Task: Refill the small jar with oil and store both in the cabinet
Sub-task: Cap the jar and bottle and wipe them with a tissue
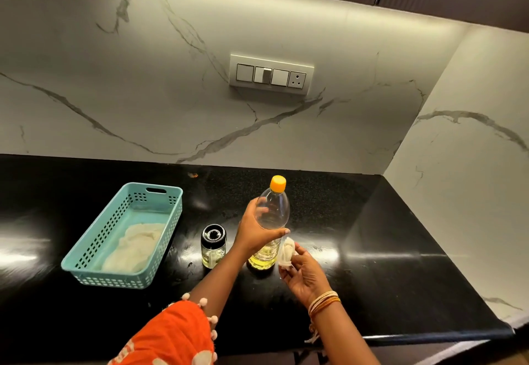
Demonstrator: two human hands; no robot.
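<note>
A clear plastic oil bottle (pixel 274 207) with an orange cap stands upright on the black counter (pixel 386 250), yellow oil filling only its bottom. My left hand (pixel 253 231) grips the bottle round its middle. My right hand (pixel 303 271) holds a crumpled white cloth (pixel 287 251) against the bottle's lower right side. Just left of the bottle stands the small glass jar (pixel 213 245), its black lid on and some oil at the bottom.
A teal perforated basket (pixel 86 261) holding a white cloth sits at the left of the counter. A marble backsplash with a switch panel (pixel 271 74) rises behind, and a marble side wall closes the right. Dark cabinets hang overhead.
</note>
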